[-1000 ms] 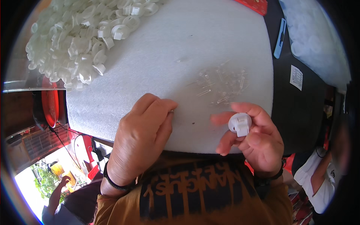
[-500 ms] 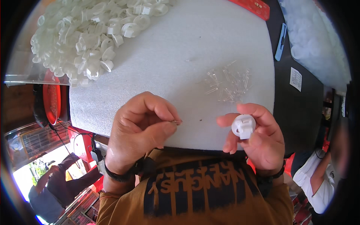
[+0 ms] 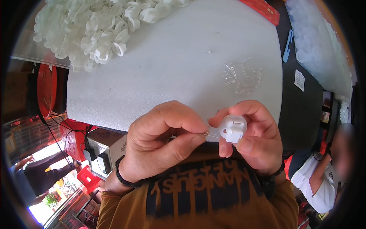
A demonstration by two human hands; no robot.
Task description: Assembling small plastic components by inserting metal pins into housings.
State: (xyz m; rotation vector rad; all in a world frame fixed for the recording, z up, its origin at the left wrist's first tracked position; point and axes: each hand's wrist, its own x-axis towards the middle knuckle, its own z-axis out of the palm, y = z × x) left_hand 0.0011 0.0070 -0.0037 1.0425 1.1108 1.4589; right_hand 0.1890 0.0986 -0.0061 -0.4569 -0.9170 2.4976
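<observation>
Between the thumb and forefinger of my left hand (image 3: 167, 139) is a small LED, its body hidden by the fingertips. Its two thin metal leads (image 3: 212, 134) point right, with their tips close to a round white plastic holder (image 3: 233, 129); whether they touch it I cannot tell. My right hand (image 3: 257, 141) grips this holder by its edge with thumb and fingers, its slotted, boxy side facing up. Beyond the right hand, several loose clear LEDs (image 3: 244, 78) lie scattered on a white foam sheet (image 3: 160, 68).
A big heap of white plastic holders (image 3: 95, 30) fills the far left. At the right are a blue utility knife (image 3: 288, 45), a paper label (image 3: 299, 80) and a bulging clear bag (image 3: 320, 45). A red object (image 3: 263, 11) lies at the far edge. Other people are at both sides.
My left hand has moved right, bringing the LED's leads up close to the holder. My right hand has shifted slightly left with the holder. The whole view has also shifted a little.
</observation>
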